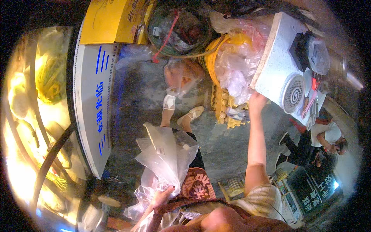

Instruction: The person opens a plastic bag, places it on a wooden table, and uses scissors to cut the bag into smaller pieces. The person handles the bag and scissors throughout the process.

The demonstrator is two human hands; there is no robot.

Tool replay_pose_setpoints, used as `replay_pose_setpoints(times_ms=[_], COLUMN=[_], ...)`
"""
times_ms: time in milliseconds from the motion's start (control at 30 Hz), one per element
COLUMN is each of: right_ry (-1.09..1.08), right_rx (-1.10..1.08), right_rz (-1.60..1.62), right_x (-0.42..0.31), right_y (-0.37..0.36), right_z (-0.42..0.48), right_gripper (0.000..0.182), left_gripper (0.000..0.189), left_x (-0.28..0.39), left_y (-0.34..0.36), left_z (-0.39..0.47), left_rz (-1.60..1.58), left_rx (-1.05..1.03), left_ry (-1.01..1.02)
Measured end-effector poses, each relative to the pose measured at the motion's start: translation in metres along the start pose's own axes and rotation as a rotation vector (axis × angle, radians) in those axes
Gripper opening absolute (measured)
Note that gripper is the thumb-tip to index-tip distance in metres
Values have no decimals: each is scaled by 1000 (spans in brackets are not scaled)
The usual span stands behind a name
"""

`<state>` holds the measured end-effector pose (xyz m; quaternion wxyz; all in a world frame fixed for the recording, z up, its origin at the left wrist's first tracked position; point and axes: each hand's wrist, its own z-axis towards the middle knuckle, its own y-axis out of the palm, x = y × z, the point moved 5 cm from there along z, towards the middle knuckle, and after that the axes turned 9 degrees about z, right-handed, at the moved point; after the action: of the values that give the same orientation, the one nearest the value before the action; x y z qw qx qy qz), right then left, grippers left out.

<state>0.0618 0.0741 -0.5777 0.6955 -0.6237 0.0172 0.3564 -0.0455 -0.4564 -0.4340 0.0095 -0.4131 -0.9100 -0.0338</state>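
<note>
My left hand [165, 195] grips a bunch of clear plastic bags [166, 150], which spread upward in front of my apron [198, 182]. My right arm stretches forward, and my right hand [257, 102] is at the near corner of a white table or box [269, 66]. Its fingers are partly hidden, so whether it holds something cannot be told. Beside that hand are crumpled clear plastic bags [233, 78] in a yellow-rimmed container [213, 63]. Below them stands a yellow wavy-edged rack [221, 107] with round pale items.
A white counter panel [94, 116] with blue writing runs along the left, beside lit vegetables [52, 78]. A yellow carton [107, 23] and a round bin [179, 32] stand ahead. A filled plastic bag [182, 75] lies on the floor. Another person [327, 136] sits at right.
</note>
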Motion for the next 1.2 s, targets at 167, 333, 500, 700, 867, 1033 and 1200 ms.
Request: replay_pose_setpoints(times_ms=[167, 333, 500, 700, 867, 1033, 1200], right_ry=[-297, -261, -488, -428, -283, -501, -702], right_rx=[-268, -571, -500, -439, -287, -264, -409], right_rz=[87, 62, 113, 142, 367, 367, 322], right_x=[-115, -83, -85, -82, -91, -144, -169], right_y=[44, 97, 62, 36, 18, 0, 14], right_z=[31, 18, -17, -24, -14, -4, -31], right_gripper=[57, 45, 28, 18, 16, 13, 12], left_gripper=[32, 59, 45, 41, 43, 44, 40], left_x=[4, 12, -2, -21, 7, 16, 19], left_y=[-1, -6, -3, -4, -3, -2, -3], left_z=[-2, -4, -1, 5, 0, -6, -4], left_rz=[48, 85, -29, -46, 4, 47, -10], left_rx=[-12, 8, -26, -35, -9, -61, -54], left_ry=[-63, -204, -148, -180, -158, -272, -165])
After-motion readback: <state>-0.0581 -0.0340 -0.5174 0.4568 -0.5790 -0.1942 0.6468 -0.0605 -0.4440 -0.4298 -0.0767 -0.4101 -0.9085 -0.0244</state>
